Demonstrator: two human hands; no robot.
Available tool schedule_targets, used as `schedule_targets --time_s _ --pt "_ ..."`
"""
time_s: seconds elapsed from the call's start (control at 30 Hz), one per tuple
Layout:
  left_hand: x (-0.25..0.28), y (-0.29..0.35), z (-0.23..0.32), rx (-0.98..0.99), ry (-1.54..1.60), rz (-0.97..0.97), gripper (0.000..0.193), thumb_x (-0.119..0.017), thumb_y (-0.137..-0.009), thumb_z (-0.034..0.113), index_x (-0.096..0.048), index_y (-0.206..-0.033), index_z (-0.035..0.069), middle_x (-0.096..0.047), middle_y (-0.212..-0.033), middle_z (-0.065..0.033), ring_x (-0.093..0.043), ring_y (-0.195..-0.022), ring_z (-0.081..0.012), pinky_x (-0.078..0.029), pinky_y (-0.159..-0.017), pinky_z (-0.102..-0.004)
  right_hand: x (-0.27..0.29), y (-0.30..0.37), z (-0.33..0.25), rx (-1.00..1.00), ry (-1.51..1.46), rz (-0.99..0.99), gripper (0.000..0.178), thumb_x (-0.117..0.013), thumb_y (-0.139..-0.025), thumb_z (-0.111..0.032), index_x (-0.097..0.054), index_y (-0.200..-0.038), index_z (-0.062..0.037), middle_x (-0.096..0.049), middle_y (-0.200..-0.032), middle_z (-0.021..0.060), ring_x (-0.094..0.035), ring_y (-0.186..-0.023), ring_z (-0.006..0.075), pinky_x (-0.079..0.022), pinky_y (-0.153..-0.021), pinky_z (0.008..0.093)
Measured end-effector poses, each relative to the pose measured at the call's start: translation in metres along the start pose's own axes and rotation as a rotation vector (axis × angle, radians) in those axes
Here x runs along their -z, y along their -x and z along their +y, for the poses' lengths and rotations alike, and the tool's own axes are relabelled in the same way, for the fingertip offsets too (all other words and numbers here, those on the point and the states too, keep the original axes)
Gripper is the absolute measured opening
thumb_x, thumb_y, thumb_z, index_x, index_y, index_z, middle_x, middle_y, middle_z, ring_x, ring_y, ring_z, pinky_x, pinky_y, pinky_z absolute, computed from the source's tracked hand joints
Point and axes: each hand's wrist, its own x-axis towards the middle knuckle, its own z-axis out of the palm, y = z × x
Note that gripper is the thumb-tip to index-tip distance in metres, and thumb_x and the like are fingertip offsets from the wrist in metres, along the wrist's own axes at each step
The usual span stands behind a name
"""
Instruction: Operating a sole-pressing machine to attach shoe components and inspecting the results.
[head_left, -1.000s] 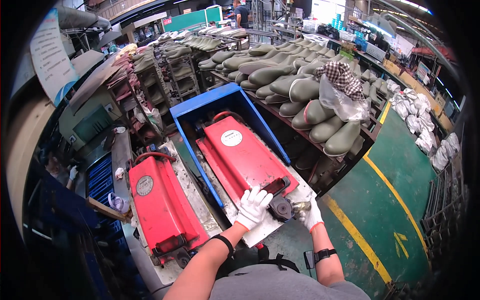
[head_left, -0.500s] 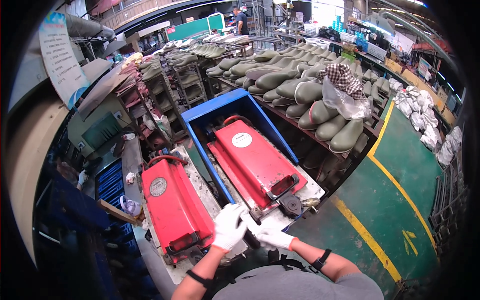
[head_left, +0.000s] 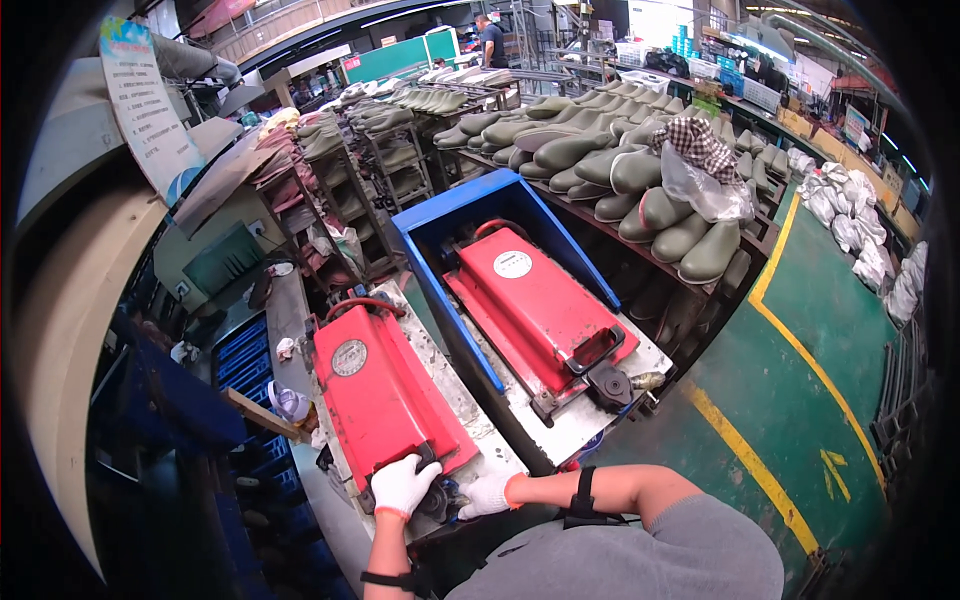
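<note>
Left grip (head_left: 402,485) lies over the black handle (head_left: 426,452) at the near end of the left red cover (head_left: 385,385), fingers bent; whether they close round it I cannot tell. Right grip (head_left: 486,496) sits just beside the dark round part (head_left: 436,502) at that cover's near right corner, its fingertips out of sight, so I cannot say what, if anything, they pinch. The cover rests on the pale worktop (head_left: 495,455) to my left.

If the cover is heavy and lifts, a slip off the handle could drop it onto my fingers, I judge. Loose glove cloth might snag on the corner part. With my right forearm (head_left: 550,490) reaching across my body, I would have poor leverage to recover.

The cover's underside is hidden. Beside the second red cover (head_left: 535,300) shows a brass-coloured fitting (head_left: 648,381); any match on mine would be behind my right grip. The blue hood (head_left: 470,200) cuts off some of that second cover's surroundings. Under the rack of green boots (head_left: 710,252) it is too dark to make much out, and the far left fades into shadow.
</note>
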Motion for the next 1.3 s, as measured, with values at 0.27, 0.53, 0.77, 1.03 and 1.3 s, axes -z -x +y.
schedule_targets --time_s 0.27,0.53,0.77,1.03,1.3 --pt "-0.002 -0.036 -0.026 0.086 0.412 -0.490 0.055 -0.072 -0.091 0.056 -0.073 -0.085 0.001 -0.070 -0.071 -0.0097 -0.067 -0.067 -0.0218 -0.051 -0.067 -0.0363 -0.011 0.005 -0.006 0.056 -0.065 0.146 0.059 -0.063 -0.095 -0.052 -0.064 -0.128 -0.0033 -0.074 -0.105 0.0272 -0.071 -0.099 0.0447 -0.054 -0.091 0.0519" --pt "-0.010 -0.043 -0.029 0.039 0.492 -0.525 0.048 -0.076 -0.092 0.049 -0.071 -0.082 0.002 -0.065 -0.066 -0.0063 -0.059 -0.061 -0.0169 -0.046 -0.060 -0.0328 -0.007 0.017 -0.014 0.021 -0.129 0.210 0.058 -0.064 -0.095 -0.052 -0.064 -0.128 -0.0043 -0.075 -0.107 0.0251 -0.072 -0.100 0.0433 -0.054 -0.090 0.0502" --pt "-0.012 -0.044 -0.037 0.026 0.473 -0.473 0.046 -0.078 -0.092 0.043 -0.071 -0.081 -0.002 -0.066 -0.064 -0.0088 -0.062 -0.057 -0.0191 -0.047 -0.058 -0.0367 -0.005 0.017 -0.020 -0.012 -0.227 0.207 0.054 -0.068 -0.091 -0.046 -0.066 -0.127 -0.0053 -0.075 -0.112 0.0224 -0.071 -0.107 0.0388 -0.053 -0.094 0.0480" --pt "-0.006 -0.047 -0.025 0.015 0.499 -0.520 0.044 -0.077 -0.093 0.038 -0.067 -0.070 0.002 -0.062 -0.057 -0.0075 -0.057 -0.050 -0.0181 -0.044 -0.053 -0.0344 -0.021 0.012 -0.010 -0.006 -0.285 0.356 0.052 -0.073 -0.085 -0.046 -0.072 -0.119 -0.0063 -0.077 -0.105 0.0196 -0.073 -0.101 0.0377 -0.054 -0.089 0.0474" --pt "-0.014 -0.050 -0.039 -0.009 0.505 -0.508 0.043 -0.073 -0.093 0.037 -0.064 -0.066 0.005 -0.061 -0.055 -0.0070 -0.053 -0.046 -0.0167 -0.042 -0.049 -0.0329 -0.026 0.010 -0.012 -0.008 -0.330 0.406 0.047 -0.078 -0.079 -0.045 -0.074 -0.104 -0.0061 -0.076 -0.099 0.0178 -0.073 -0.096 0.0360 -0.055 -0.084 0.0461"
